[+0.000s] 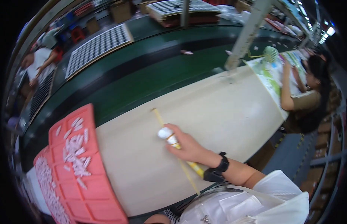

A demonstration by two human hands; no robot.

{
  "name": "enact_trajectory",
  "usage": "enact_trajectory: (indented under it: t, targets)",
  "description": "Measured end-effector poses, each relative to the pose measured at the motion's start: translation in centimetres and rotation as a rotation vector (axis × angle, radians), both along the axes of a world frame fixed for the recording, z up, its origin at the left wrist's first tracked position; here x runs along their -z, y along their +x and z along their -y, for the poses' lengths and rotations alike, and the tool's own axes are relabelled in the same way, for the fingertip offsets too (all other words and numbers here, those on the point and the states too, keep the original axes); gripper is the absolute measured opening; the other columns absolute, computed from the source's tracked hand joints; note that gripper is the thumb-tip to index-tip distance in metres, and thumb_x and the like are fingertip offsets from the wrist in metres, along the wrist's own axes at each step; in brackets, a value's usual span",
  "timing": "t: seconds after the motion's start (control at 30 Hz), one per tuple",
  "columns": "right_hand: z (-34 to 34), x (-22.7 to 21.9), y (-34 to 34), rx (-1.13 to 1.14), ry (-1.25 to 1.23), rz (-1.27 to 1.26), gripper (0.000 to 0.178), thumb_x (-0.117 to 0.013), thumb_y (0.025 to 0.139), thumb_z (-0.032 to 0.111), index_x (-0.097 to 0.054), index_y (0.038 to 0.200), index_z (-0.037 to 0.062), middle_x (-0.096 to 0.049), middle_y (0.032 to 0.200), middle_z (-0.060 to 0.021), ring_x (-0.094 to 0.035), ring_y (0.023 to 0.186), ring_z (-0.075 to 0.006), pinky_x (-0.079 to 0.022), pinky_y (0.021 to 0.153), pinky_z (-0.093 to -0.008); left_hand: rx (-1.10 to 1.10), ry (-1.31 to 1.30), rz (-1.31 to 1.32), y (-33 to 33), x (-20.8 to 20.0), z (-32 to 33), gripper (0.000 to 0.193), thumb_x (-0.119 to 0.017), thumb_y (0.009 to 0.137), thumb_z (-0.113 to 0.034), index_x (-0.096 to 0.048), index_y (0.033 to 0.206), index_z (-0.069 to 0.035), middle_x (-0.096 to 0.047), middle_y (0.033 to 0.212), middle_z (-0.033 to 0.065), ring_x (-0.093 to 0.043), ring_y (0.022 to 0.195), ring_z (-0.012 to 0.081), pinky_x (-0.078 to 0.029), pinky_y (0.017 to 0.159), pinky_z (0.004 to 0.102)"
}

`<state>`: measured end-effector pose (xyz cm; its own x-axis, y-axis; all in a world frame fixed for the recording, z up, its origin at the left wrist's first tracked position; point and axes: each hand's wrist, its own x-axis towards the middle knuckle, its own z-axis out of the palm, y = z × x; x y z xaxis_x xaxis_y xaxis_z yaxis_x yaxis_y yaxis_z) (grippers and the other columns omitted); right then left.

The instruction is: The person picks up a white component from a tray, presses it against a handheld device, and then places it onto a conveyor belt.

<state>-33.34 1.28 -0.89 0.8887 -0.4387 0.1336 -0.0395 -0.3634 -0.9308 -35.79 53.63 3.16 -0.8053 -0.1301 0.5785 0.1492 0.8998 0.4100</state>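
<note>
White and rounded at its upper end, a small banded object (165, 133) sits in the grip of a worker's right hand (187, 146), fingers curled closely about it, above a pale worktop (138, 164). Whether it joins the yellow-and-black object (196, 169) showing just below the hand and wrist cannot be told. The left hand's state cannot be told either.

A thin yellow strip (188, 178) runs across the worktop, passing beneath the hand. A black wristband (222, 163) circles the right wrist, and white clothing (245, 205) fills the lower edge of the scene.

At left, 2 red trays (92, 189) overlap at the worktop's end. The nearer holds a loose heap of pale strips (75, 153), the farther a dense spread of small pale pieces (46, 177).

Beyond the worktop stretches a dark green belt (154, 71), carrying a panel of dark squares (98, 49) and, farther back, a stack of similar panels (182, 8). At right, a co-worker (307, 95) bends over a green-and-white printed sheet (270, 84) beside a pale green fan-like object (271, 54). Another person (40, 64), in white, stands across the belt at far left.
</note>
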Motion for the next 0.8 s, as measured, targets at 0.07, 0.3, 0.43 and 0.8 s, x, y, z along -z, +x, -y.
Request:
enact_trajectory:
  t: [0.07, 0.3, 0.43, 0.8]
  targets:
    - [0.4, -0.4, -0.5, 0.000, 0.019, -0.014, 0.068, -0.067, 0.096, 0.018, -0.032, 0.153, 0.0078, -0.063, 0.110, -0.0131, -0.065, 0.099, -0.0250, -0.052, 0.090, -0.0377, 0.015, 0.123, 0.016, -2.5, 0.0, -0.4, 0.039, -0.055, 0.100, -0.046, -0.061, 0.125, -0.018, -0.064, 0.119, 0.0073, -0.059, 0.103, 0.0287, -0.044, 0.093, 0.0463]
    - [-0.5, -1.0, -0.6, 0.004, 0.090, -0.084, 0.065, -0.065, 0.095, 0.011, -0.036, 0.153, 0.0125, -0.063, 0.101, -0.0058, -0.063, 0.078, -0.0144, -0.054, 0.067, -0.0295, -0.003, 0.588, -0.045, -2.2, -5.7, 23.6, 0.020, -0.060, 0.099, -0.030, -0.066, 0.110, -0.014, -0.067, 0.104, 0.0038, -0.063, 0.081, 0.0214, -0.050, 0.075, 0.0382]
    - [-0.1, -1.1, -0.7, 0.004, 0.103, -0.102, 0.066, -0.064, 0.095, 0.010, -0.035, 0.154, 0.0139, -0.063, 0.102, -0.0055, -0.061, 0.073, -0.0127, -0.053, 0.060, -0.0277, 0.053, 0.792, -0.145, 6.7, -7.7, 34.4, 0.012, -0.062, 0.099, -0.022, -0.069, 0.102, -0.012, -0.068, 0.095, 0.0020, -0.066, 0.069, 0.0176, -0.053, 0.066, 0.0338]
    - [-0.2, 0.0, 0.0, -0.001, -0.008, -0.041, 0.067, -0.064, 0.095, 0.012, -0.034, 0.154, 0.0096, -0.064, 0.104, -0.0093, -0.065, 0.084, -0.0196, -0.055, 0.075, -0.0338, -0.715, 1.116, -0.260, 9.5, -6.1, 33.9, 0.031, -0.047, 0.110, -0.023, -0.065, 0.124, -0.002, -0.072, 0.098, 0.0143, -0.065, 0.079, 0.0389, -0.052, 0.074, 0.0424]
